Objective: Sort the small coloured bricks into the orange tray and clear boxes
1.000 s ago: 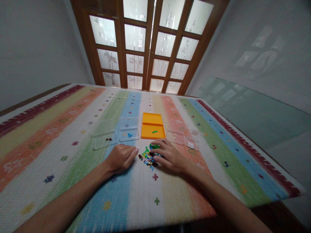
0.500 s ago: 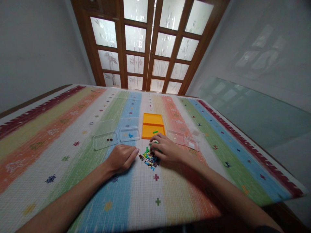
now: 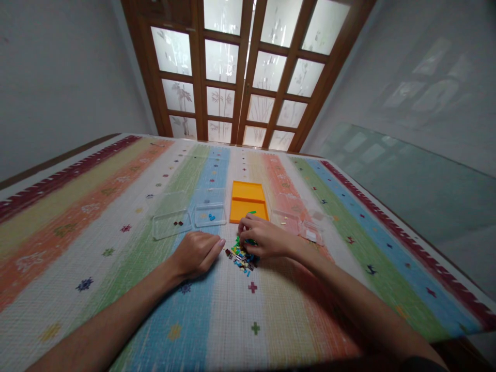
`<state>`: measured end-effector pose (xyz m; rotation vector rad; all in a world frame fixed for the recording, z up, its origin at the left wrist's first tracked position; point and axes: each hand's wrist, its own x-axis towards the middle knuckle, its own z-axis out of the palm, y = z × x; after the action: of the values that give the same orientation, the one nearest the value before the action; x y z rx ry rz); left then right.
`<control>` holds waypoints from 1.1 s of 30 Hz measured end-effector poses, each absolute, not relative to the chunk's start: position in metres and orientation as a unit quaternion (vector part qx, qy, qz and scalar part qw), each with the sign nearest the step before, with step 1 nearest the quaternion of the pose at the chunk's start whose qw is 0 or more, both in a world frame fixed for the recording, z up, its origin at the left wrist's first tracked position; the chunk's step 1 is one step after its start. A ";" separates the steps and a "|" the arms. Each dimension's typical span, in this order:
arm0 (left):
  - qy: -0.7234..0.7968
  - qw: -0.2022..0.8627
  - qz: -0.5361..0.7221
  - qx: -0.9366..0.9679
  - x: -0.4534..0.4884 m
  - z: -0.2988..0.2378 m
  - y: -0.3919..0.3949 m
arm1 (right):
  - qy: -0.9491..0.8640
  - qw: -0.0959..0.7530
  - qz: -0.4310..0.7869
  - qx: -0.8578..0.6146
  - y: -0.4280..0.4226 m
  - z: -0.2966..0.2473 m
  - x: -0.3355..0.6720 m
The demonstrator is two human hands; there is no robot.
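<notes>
A small heap of mixed building bricks (image 3: 241,259), green, blue, yellow, brown and white, lies on the striped tablecloth. Over its right side my right hand (image 3: 263,236) reaches in, fingers bent down and pinched among the pieces; what they hold is hidden. My left hand (image 3: 197,253) rests on the cloth just left of the heap, fingers curled in and thumb pointing at the bricks, with nothing visible in it. Behind the right hand stands an open yellow case (image 3: 248,192) with a green brick (image 3: 252,212) in its near half.
Left of the case are two clear boxes, one (image 3: 157,227) with dark brown bricks (image 3: 178,223), the other (image 3: 197,221) with blue bricks (image 3: 211,217). Right of it, a clear box (image 3: 296,222) holds a pale piece, beside a smaller clear box (image 3: 320,235).
The whole view has shifted slightly, so things appear a little further right. My right hand stays at the heap with its fingers slightly more bent; my left hand rests as before.
</notes>
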<state>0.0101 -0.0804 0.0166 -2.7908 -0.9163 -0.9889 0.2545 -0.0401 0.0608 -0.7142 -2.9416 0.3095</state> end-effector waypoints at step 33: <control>-0.294 0.038 -0.322 -0.899 0.009 0.016 -0.080 | -0.950 -0.034 0.123 -0.285 -0.045 0.072 0.242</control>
<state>0.0091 -0.0797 0.0164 -2.7589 -0.9012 -0.9896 0.2420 -0.0451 0.0718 -0.9140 -3.0502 0.3959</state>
